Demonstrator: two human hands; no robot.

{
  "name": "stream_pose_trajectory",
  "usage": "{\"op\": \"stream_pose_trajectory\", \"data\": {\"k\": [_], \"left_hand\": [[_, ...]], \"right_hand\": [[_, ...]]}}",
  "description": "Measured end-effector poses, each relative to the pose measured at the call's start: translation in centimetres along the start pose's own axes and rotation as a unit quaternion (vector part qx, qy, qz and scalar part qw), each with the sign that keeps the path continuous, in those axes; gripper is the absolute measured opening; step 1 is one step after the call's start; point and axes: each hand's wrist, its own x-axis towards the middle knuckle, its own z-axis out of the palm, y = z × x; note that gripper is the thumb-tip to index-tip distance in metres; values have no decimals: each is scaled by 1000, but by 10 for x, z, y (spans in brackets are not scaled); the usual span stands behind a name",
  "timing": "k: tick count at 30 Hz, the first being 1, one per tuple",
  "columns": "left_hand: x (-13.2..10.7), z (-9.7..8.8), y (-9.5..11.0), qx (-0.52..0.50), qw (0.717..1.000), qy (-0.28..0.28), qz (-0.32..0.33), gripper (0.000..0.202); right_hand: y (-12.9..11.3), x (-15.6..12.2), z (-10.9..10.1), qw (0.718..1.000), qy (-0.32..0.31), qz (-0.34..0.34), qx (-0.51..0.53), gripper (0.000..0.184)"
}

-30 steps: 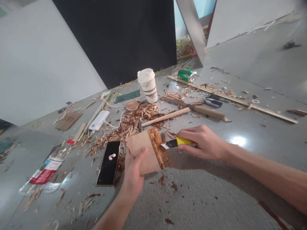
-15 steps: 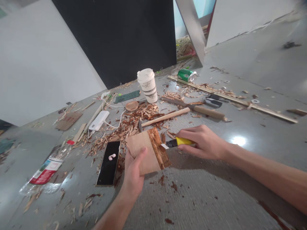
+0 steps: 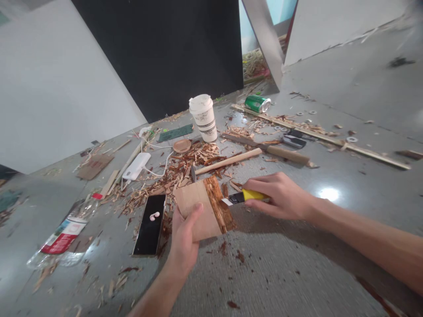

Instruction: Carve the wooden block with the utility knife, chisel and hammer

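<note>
My left hand [image 3: 185, 237] grips a flat wooden board [image 3: 194, 198] by its left side, thumb on top of the pale face. Along the board's right edge runs a rough, reddish-brown strip like bark. My right hand [image 3: 280, 196] is closed around a yellow and black utility knife [image 3: 253, 195]. Its short blade points left and lies close to the rough edge; whether it touches I cannot tell. Just beyond the board lies a hammer [image 3: 228, 161] with a pale wooden handle, its head near the board's top edge.
Wood shavings [image 3: 185, 169] litter the grey floor. Around them are a phone [image 3: 148, 233] with earbuds on it, a white power bank [image 3: 136, 166], a plastic bottle [image 3: 66, 233], a lidded paper cup [image 3: 204, 118], a wooden-handled blade [image 3: 286, 154], a green can [image 3: 256, 104] and a long wood strip [image 3: 370, 155].
</note>
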Motion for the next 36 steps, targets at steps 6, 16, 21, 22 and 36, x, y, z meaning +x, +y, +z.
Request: {"op": "stream_pose_trajectory", "data": {"k": [6,16,21,22,36], "left_hand": [[-1,1,0,1,1000,7,-5,80],[-2,4,0,-5,1000,-12,12,80],[-4,6,-3,-12,1000,-14,25,84],[-5,6,-4,-15,999,-16,28,84],[-13,5,0,-31,1000,-3,3,81]], "right_hand": [[-1,-1,0,1000,-1,-1,-5,29],[-1,0,2,1000,1,10,-17,31],[-4,0,7,1000,2,25,-15,32],[-5,0,8,1000,3,26,-15,31],[-20,-3,15,988,72,13,-133,32]]}}
